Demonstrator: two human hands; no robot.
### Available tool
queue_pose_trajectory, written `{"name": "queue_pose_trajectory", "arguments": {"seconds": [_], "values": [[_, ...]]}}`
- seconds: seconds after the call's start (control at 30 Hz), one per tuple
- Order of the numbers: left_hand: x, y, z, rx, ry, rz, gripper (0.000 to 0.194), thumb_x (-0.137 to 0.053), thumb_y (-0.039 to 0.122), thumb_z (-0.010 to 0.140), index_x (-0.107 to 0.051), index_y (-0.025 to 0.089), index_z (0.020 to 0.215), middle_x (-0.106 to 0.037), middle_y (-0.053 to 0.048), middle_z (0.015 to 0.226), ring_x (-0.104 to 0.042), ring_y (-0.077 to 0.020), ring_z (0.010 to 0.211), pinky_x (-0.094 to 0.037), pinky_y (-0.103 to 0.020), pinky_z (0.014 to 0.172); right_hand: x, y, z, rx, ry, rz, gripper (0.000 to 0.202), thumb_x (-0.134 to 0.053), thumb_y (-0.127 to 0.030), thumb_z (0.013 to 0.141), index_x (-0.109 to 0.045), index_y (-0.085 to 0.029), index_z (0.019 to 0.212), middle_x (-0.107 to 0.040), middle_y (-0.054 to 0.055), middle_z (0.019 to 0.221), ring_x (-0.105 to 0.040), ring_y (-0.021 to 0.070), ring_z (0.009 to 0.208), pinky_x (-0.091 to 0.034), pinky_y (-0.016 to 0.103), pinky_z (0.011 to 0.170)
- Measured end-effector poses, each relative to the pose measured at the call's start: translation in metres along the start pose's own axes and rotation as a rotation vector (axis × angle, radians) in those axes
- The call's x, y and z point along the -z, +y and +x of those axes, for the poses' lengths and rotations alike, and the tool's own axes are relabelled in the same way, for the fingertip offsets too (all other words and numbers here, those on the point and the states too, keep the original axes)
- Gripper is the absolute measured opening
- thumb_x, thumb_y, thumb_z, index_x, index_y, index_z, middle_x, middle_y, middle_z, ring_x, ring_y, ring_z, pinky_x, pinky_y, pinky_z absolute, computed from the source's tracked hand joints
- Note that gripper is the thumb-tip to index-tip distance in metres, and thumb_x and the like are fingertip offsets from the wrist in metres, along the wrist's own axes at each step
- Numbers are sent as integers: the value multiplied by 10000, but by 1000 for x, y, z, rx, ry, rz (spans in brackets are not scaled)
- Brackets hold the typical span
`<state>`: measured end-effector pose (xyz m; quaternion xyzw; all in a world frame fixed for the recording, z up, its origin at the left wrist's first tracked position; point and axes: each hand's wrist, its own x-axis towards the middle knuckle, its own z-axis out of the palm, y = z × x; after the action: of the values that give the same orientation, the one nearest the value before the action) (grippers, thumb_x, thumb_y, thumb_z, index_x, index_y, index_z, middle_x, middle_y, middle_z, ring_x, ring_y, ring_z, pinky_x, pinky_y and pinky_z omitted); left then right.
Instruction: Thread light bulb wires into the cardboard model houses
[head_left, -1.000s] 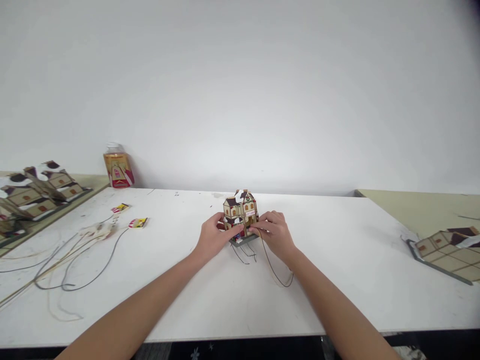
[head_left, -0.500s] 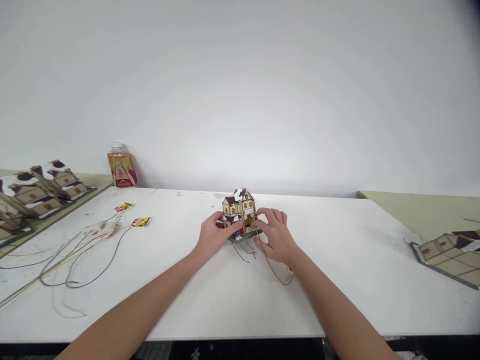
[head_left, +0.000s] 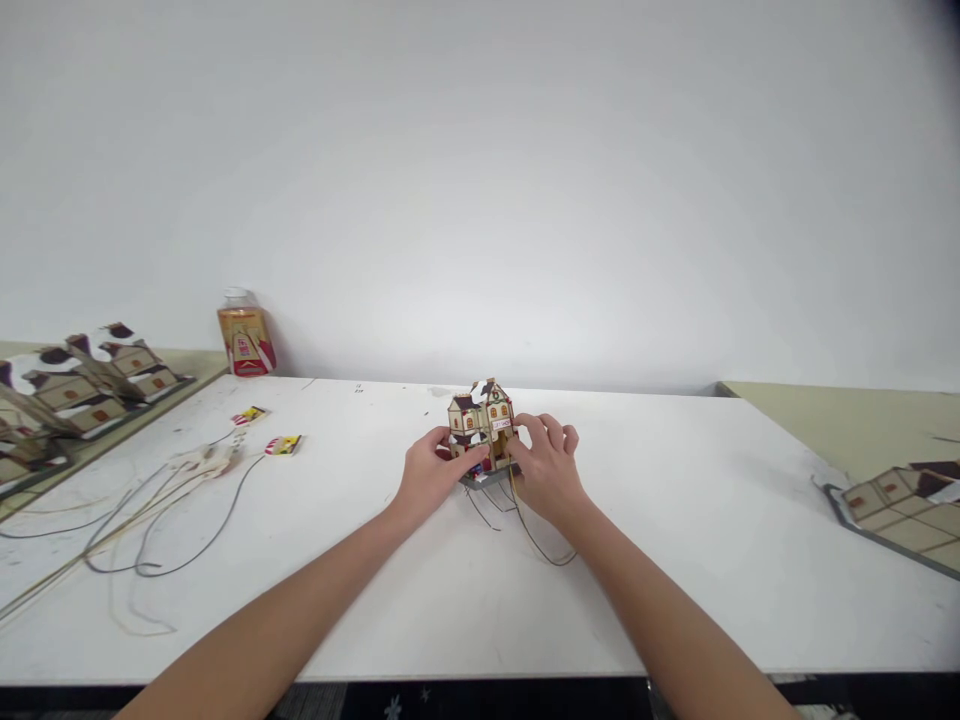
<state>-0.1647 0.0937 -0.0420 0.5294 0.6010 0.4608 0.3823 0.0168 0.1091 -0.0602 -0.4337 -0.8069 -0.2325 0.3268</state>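
A small model house (head_left: 484, 420) with cream walls, dark roofs and a sign over its door stands upright in the middle of the white table. My left hand (head_left: 435, 470) grips its left side, thumb across the front near the base. On the right side, my right hand (head_left: 551, 465) has its thumb and index finger at the doorway and wall; the fingertips are partly hidden. A brown wire (head_left: 541, 548) hangs in a loop from the doorway towards my right forearm. Thin dark wires (head_left: 481, 510) stick out below the front of the base.
Left on the white table (head_left: 675, 560) lie a tangle of wires (head_left: 150, 520) and two small yellow-and-red pieces (head_left: 283, 446). A bottle of orange liquid (head_left: 246, 335) stands by the wall. More model houses sit at the far left (head_left: 82, 390) and right (head_left: 907, 505).
The right thumb and fingers have drawn closer together at the doorway, and the wire loop has shifted slightly. My left hand keeps its hold on the model house.
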Motion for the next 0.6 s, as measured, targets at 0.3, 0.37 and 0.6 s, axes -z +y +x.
{"name": "queue_pose_trajectory", "arguments": {"seconds": [0.3,0.37,0.6], "values": [[2,3,1,10,32,12,483,-744,534,568,-648,159,856,-650,-24,715,-575,-158,602,-436,-252,545,-2,9,-3,76,-1,41,261,-531,-90,614,-589,-228,827,-550,36,1194,-417,267,1083,-209,426,824],[2,3,1,11,33,11,487,-741,537,571,-645,157,861,-644,-24,706,-572,-156,591,-434,-251,536,-1,10,-3,95,-1,34,273,-525,-81,632,-594,-235,846,-559,24,1193,-427,263,1083,-202,435,839],[4,-3,7,-12,62,57,514,-720,566,583,-655,159,890,-662,-42,759,-586,-173,655,-443,-263,581,8,14,1,162,63,-17,304,-466,-38,761,-581,-243,953,-618,18,1103,-516,190,958,-193,424,881]]}}
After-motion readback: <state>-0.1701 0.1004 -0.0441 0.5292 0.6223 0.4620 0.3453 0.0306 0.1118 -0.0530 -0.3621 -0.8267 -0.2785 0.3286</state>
